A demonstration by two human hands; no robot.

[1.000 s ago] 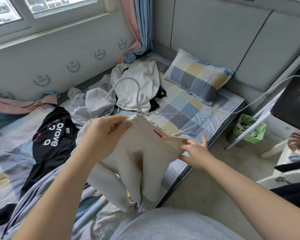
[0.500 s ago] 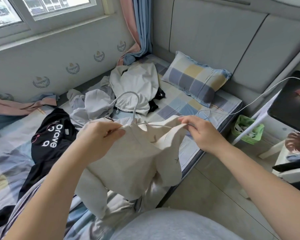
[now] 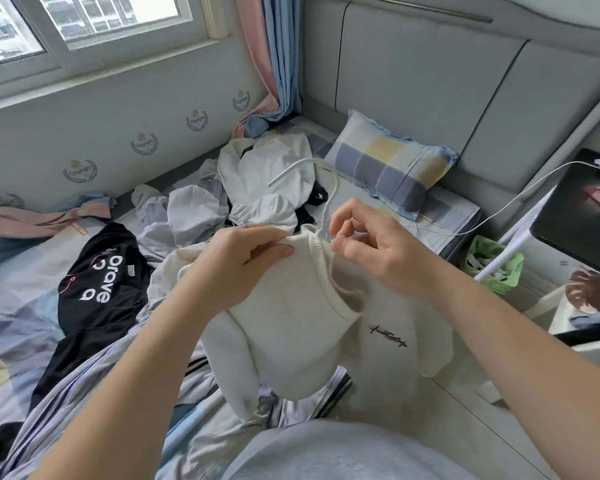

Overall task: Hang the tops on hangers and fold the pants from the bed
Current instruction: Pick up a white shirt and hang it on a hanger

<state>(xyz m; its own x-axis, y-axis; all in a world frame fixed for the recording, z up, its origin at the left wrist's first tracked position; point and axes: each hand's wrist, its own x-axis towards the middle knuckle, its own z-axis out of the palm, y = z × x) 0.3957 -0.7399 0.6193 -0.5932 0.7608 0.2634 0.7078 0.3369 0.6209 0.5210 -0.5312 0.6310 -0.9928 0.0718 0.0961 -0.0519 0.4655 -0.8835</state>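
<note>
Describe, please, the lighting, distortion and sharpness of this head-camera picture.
Head view, light: soft daylight from the window, whose panes are blown out, and no hard shadows on the cream top. Head view, distortion: the wide angle curves the headboard. Head view, focus: the left hand, right hand and hanger are sharp.

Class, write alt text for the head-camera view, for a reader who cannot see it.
A person's left hand and right hand grip the neckline of a cream top, with the hook of a white hanger rising from it. Behind them, a black T-shirt, a pile of pale clothes and a checked pillow lie on the bed.
</note>
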